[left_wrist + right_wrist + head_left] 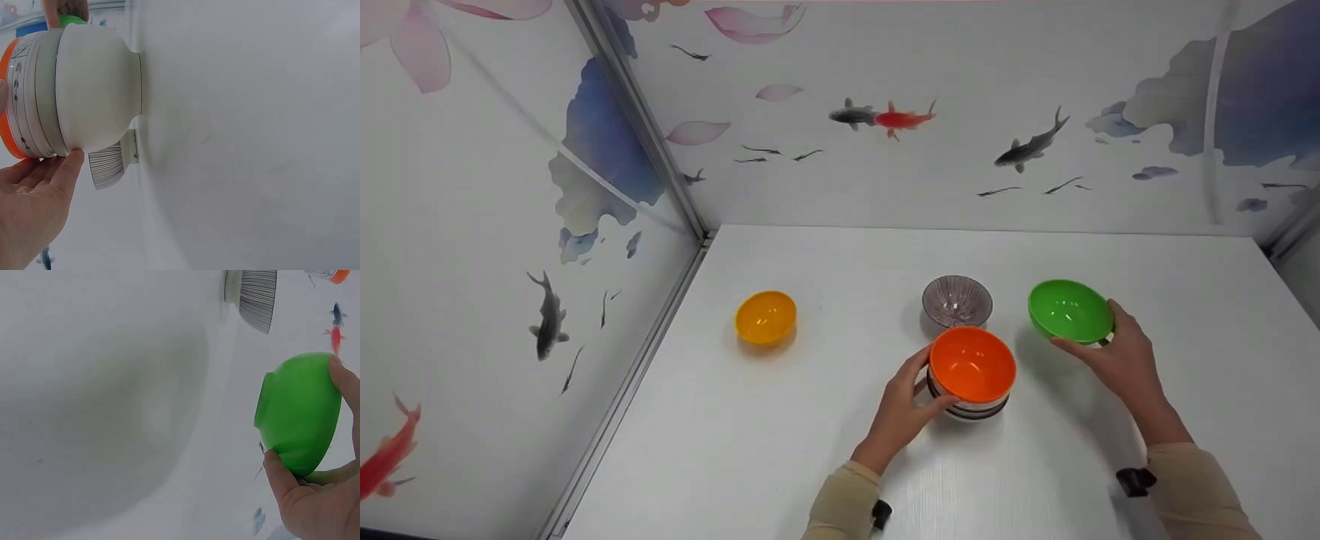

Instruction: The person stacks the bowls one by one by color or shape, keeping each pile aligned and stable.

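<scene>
A stack of bowls stands on the white table, with an orange bowl (971, 364) on top. Under it sit several pale bowls (95, 84), some with dark bands and a leaf pattern. My left hand (904, 409) grips the stack from its left side, thumb at the near side and fingers around the far side. My right hand (1129, 360) holds a green bowl (1069, 309) by its rim, thumb on the near side. In the right wrist view the green bowl is upright and raised off the table, its shadow falling on the surface.
Just behind the stack is a purple-grey ribbed bowl (956, 300). Farther left, a yellow bowl (765, 319) sits alone on the table (720, 450). Printed panels with fish and petals (885, 187) border the table at the back and left.
</scene>
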Demonstrator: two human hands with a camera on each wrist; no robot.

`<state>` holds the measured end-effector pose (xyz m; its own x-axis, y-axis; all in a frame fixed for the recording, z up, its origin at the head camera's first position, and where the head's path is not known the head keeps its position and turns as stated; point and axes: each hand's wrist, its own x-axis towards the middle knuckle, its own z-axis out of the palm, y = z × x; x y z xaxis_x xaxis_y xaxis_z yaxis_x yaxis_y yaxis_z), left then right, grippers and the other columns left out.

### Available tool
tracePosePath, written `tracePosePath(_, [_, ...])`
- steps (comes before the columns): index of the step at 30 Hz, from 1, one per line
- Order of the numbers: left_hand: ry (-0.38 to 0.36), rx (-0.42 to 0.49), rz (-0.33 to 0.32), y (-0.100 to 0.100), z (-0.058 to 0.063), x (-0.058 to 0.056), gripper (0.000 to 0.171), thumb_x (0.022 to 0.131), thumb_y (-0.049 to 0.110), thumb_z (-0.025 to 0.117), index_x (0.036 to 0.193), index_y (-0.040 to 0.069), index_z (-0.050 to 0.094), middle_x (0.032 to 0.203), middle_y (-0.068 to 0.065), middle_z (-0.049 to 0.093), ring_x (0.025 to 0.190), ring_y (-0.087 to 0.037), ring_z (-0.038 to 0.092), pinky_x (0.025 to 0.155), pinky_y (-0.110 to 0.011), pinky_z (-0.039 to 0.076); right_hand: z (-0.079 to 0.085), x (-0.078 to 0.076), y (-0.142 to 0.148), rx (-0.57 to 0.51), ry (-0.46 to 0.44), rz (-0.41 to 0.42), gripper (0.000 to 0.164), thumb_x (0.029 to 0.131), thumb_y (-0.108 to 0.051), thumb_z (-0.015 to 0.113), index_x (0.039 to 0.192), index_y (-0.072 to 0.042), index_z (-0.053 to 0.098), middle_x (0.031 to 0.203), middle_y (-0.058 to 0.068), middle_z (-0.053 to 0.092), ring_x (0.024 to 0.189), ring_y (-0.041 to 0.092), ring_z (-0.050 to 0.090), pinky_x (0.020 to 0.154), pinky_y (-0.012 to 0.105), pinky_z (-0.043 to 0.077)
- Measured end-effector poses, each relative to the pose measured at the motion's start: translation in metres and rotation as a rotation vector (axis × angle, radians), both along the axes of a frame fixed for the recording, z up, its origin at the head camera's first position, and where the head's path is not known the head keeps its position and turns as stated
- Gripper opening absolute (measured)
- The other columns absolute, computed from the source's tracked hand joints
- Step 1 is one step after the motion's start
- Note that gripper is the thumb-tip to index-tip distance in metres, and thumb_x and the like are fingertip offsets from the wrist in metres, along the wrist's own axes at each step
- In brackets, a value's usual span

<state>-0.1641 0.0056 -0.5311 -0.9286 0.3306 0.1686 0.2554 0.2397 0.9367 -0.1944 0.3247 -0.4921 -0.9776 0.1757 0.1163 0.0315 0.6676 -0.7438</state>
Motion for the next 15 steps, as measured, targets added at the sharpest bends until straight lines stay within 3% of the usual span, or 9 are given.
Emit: tracePosePath(15, [-0.003, -0.004, 0.001, 0.000, 0.000, -0.001, 0.081, 0.086, 0.035, 0.076, 0.154, 0.021, 0.035, 0.156, 0.002, 0.042, 0.143, -0.019, 0.044, 0.110, -0.030, 0.048, 0.020, 0.010, -0.026, -0.018, 0.034, 0.070, 0.109, 0.078, -0.037, 0.085, 0.153, 0.010, 0.021, 0.148, 0.036, 0.037, 0.131, 0.054, 0.043, 0.101, 0.066, 0.046])
